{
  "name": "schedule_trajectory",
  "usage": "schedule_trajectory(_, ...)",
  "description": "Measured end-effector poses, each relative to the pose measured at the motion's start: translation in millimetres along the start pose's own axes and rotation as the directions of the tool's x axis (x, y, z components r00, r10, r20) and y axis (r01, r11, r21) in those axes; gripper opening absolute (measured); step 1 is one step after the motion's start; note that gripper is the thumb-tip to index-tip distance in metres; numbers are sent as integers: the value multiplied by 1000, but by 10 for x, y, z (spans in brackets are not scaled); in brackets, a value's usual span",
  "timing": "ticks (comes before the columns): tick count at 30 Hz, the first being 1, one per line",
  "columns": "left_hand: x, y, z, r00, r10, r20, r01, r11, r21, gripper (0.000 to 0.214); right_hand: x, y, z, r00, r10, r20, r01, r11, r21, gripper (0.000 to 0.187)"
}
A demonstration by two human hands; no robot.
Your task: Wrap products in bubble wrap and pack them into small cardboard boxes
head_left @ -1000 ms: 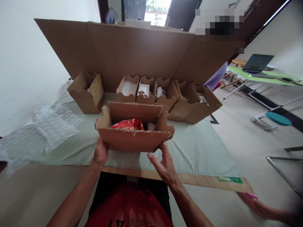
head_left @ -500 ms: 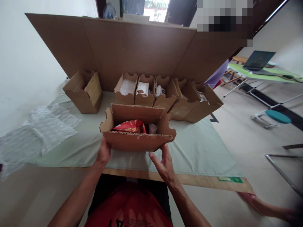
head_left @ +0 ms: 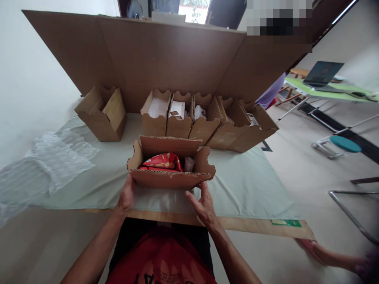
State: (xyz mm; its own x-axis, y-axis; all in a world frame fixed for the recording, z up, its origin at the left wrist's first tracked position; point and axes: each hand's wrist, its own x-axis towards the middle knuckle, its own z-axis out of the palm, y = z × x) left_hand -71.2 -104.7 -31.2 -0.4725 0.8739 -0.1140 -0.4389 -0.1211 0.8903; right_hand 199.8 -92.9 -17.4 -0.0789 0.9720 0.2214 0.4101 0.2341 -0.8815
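Note:
An open-topped cardboard box (head_left: 168,179) is in front of me, above or on the cloth-covered table; its underside is hidden. Inside it lie a red snack bag (head_left: 162,161) and, to the right, a small greyish-brown item (head_left: 188,164) whose kind I cannot make out. My left hand (head_left: 127,193) grips the box at its lower left corner, fingers mostly hidden behind it. At the lower right corner, my right hand (head_left: 203,205) has its fingers against the side and underside, the thumb standing apart in front.
Behind stands a row of similar cardboard boxes (head_left: 179,128) holding packaged items, with another box (head_left: 108,124) at the left. A tall cardboard panel (head_left: 171,59) closes the back. Bubble wrap (head_left: 56,161) lies at left. A person's foot (head_left: 308,245) shows at lower right.
The box has come slightly lower and nearer to me, tipping so that more of the red bag shows. Both hands stay at its corners. The view has shifted a little.

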Motion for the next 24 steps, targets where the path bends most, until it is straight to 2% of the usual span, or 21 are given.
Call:
schedule_trajectory(5,-40,8,107,1000,11,13,-11,1000,1,57,91,-114,58,1000,9,8,-10,996,94,39)
schedule_trajectory(12,1,-25,194,1000,17,15,-16,998,-64,60,104,-94,29,999,7,-37,-5,998,70,35)
schedule_trajectory(20,357,103,731,984,115,134,-101,989,-107,59,551,-99,-144,989,-54,-137,58,998,27,38)
schedule_trajectory(24,548,24,885,982,120,146,-106,989,-104,58,789,-1,-138,987,-43,-157,52,997,53,42)
